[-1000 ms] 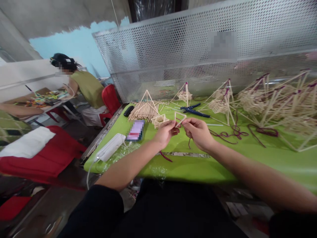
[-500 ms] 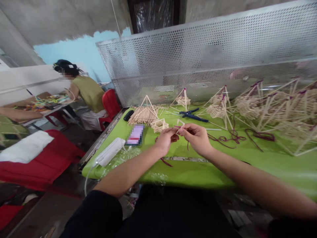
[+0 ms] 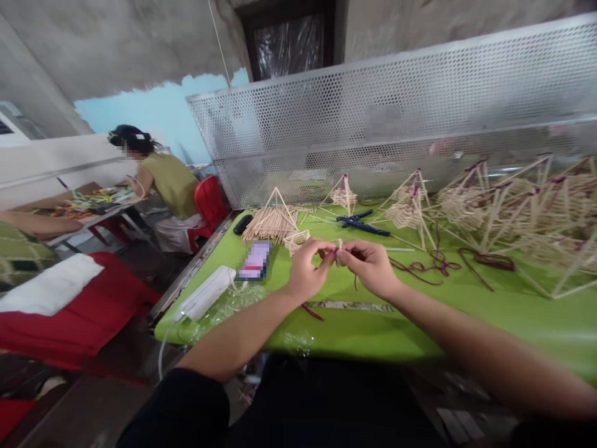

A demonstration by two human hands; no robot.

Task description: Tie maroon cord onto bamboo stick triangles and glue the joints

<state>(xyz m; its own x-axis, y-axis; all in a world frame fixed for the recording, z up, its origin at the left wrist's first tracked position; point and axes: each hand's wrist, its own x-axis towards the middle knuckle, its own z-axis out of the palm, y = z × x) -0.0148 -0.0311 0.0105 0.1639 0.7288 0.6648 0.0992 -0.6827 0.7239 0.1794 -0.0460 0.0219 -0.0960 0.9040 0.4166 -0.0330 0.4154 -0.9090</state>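
Observation:
My left hand (image 3: 308, 267) pinches a purple cord (image 3: 333, 251) against small pale wooden sticks (image 3: 339, 246). Meeting it fingertip to fingertip, my right hand (image 3: 372, 266) is closed on the same sticks. Fingers hide most of the joint between cord and wood. One cord end hangs below the hands, and a loose piece (image 3: 312, 312) of dark red cord lies near the table edge. Just behind my left hand sits a small lattice of sticks (image 3: 295, 240), partly covered by it.
A heap of sticks (image 3: 268, 225), blue-handled pliers (image 3: 361, 224), a phone (image 3: 255, 260) and a white power strip (image 3: 208, 292) lie on the green table (image 3: 420, 323). Stick pyramids (image 3: 504, 211) crowd the right; a perforated metal panel (image 3: 345, 124) stands behind. A co-worker (image 3: 170, 180) sits left.
Both hands have turned so their fingertips meet more closely round the sticks. My left hand now covers more of the small lattice. The camera view has tilted slightly upward.

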